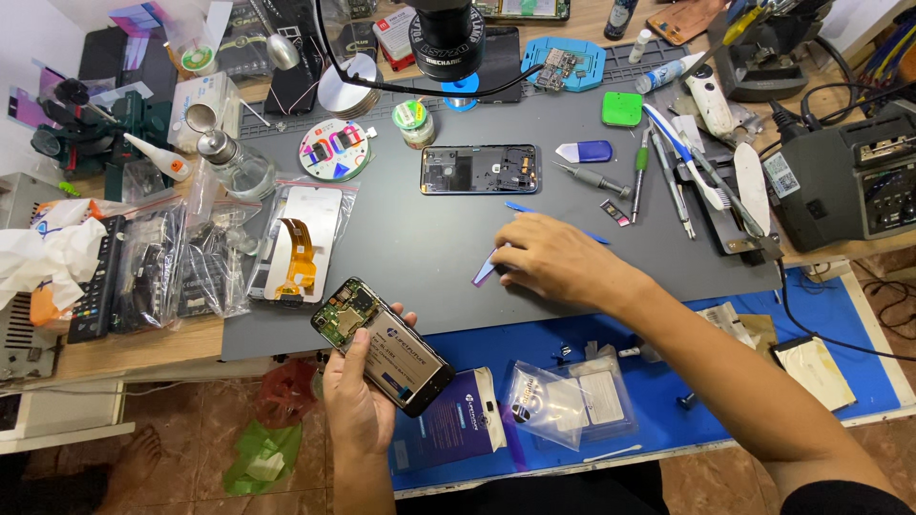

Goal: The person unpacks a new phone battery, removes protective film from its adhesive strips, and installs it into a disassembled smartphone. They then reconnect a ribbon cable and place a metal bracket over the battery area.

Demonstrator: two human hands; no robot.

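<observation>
Opened smartphone [384,345], its back cover off, lies tilted in the left hand [358,405] over the front edge of the grey work mat [420,248]; the fingers curl up around its long sides and the thumb rests on the dark battery, whose label is too small to make out. Above the battery a green circuit board with small metal shields shows, its parts too fine to tell apart. Going from the left, crumpled white tissue [43,253] and a black remote control [95,281] sit half under clear plastic bags [181,267], whose contents are blurred; beside them a bagged replacement screen [303,243] shows a glossy white panel and an orange flex ribbon. Farther back a glass dispenser bottle [229,157] with a metal top stands near a round multicoloured disc [334,150]. A separate phone frame [480,169], dark and rectangular, lies flat at the mat's middle, well apart from the held phone. The microscope [447,38] above it is cut off by the top edge. The right hand [558,262] lies palm down on the mat, fingers loosely bent, fingertips touching a thin blue-violet plastic pry tool [487,270] partly hidden beneath them; whether it is pinched cannot be told. Right of it lie metal tweezers [676,195], a white toothbrush [679,153], and a black soldering station [849,181].
</observation>
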